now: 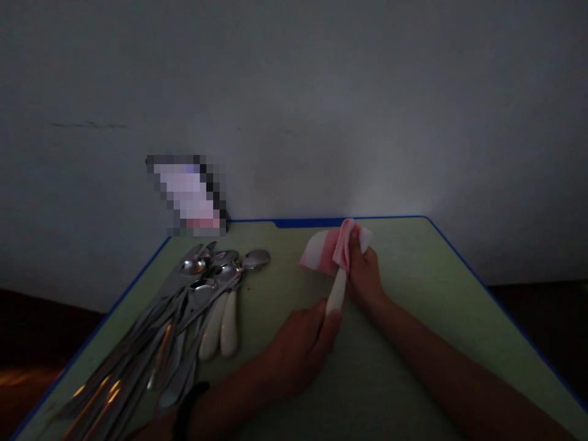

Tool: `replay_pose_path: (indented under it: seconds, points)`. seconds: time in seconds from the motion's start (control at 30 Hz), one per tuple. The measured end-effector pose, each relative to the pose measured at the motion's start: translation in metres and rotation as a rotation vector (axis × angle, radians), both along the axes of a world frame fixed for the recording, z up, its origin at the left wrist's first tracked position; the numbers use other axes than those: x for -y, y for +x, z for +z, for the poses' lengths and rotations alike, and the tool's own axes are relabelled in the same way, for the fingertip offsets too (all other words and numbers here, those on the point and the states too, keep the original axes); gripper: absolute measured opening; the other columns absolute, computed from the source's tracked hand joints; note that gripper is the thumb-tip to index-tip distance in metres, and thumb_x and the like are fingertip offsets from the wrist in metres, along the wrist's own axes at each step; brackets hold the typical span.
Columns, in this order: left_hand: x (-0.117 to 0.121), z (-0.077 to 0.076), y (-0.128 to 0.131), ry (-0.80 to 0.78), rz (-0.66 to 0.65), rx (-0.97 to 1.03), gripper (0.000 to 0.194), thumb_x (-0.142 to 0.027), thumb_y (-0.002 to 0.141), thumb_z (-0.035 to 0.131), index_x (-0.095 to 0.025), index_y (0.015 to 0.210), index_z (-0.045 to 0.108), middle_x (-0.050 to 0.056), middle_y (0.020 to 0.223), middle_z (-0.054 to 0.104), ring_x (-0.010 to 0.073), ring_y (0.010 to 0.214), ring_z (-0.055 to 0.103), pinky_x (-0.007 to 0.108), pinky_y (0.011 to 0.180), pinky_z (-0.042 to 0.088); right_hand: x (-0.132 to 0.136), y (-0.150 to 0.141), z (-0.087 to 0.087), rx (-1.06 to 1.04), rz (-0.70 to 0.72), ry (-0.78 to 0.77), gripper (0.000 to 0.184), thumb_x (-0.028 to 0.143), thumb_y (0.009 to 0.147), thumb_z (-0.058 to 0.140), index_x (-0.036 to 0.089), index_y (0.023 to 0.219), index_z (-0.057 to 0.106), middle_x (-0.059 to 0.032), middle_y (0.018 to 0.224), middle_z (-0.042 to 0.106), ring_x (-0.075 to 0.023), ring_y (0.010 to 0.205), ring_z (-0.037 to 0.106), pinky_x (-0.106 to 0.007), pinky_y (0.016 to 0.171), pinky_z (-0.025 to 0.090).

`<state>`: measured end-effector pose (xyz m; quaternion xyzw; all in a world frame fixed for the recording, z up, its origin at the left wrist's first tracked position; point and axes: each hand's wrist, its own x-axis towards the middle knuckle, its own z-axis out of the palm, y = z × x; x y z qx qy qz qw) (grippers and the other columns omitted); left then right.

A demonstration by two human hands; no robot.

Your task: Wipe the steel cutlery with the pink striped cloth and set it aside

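The left hand (305, 339) gripped the near end of a cream utensil handle (337, 294), angled far and slightly right into the pink-and-white cloth (324, 250) clasped by the right hand (366, 272).

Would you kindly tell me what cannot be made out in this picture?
Head view, what lies beyond the pale handle: covered by the cloth in the right hand.
Head view, the handle's lower end: hidden by the left hand.
Head view, details of the screen: pixelated.
Head view, number of pieces of cutlery: they overlap.
Head view, the table's near edge: cut off by the bottom edge.
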<state>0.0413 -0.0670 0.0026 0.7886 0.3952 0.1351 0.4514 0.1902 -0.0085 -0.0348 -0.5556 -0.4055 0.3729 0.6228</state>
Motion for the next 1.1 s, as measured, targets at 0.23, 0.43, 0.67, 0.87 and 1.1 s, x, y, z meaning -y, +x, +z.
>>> replay_pose_path:
  seconds: [0.23, 0.43, 0.67, 0.87, 1.1]
  points:
    - [-0.004, -0.006, 0.003, -0.056, 0.081, 0.074, 0.035, -0.039, 0.093, 0.021, -0.019, 0.074, 0.042, -0.003, 0.063, 0.046, 0.0118, 0.057, 0.045, 0.024, 0.056, 0.036, 0.000, -0.010, -0.001, -0.129, 0.084, -0.074, 0.043, 0.059, 0.073, 0.048, 0.017, 0.063, 0.055, 0.0002, 0.056, 0.054, -0.0111, 0.051, 0.044, -0.022, 0.048, 0.035]
    - [0.002, -0.009, 0.003, -0.013, 0.115, 0.042, 0.040, -0.042, 0.093, 0.020, -0.019, 0.071, 0.044, -0.002, 0.062, 0.048, 0.0129, 0.058, 0.046, 0.024, 0.056, 0.035, 0.004, -0.019, -0.001, -0.229, 0.240, -0.079, 0.037, 0.052, 0.073, 0.053, 0.016, 0.079, 0.060, -0.0017, 0.069, 0.060, -0.0123, 0.059, 0.050, -0.024, 0.059, 0.040]
    - [0.001, -0.008, 0.004, 0.005, 0.080, -0.030, 0.040, -0.042, 0.092, 0.020, -0.018, 0.072, 0.045, -0.001, 0.061, 0.051, 0.0128, 0.055, 0.046, 0.024, 0.052, 0.034, 0.000, -0.003, 0.006, 0.072, 0.104, 0.023, 0.038, 0.052, 0.076, 0.050, 0.015, 0.073, 0.059, -0.0004, 0.064, 0.055, -0.0122, 0.057, 0.046, -0.023, 0.054, 0.036]
    - [0.000, -0.003, 0.000, -0.044, 0.024, 0.007, 0.037, -0.043, 0.091, 0.023, -0.018, 0.076, 0.046, -0.001, 0.064, 0.051, 0.0125, 0.056, 0.046, 0.023, 0.052, 0.035, 0.001, 0.000, 0.004, 0.076, 0.060, 0.045, 0.040, 0.053, 0.078, 0.045, 0.016, 0.070, 0.056, -0.0004, 0.062, 0.053, -0.0125, 0.057, 0.044, -0.023, 0.053, 0.035]
    - [-0.001, -0.008, 0.004, -0.157, 0.170, 0.194, 0.031, -0.041, 0.092, 0.025, -0.019, 0.076, 0.041, -0.003, 0.065, 0.046, 0.0107, 0.057, 0.044, 0.022, 0.054, 0.037, 0.003, -0.002, 0.011, 0.159, 0.183, -0.004, 0.036, 0.050, 0.073, 0.053, 0.016, 0.064, 0.055, 0.0010, 0.057, 0.052, -0.0112, 0.053, 0.043, -0.022, 0.050, 0.034]
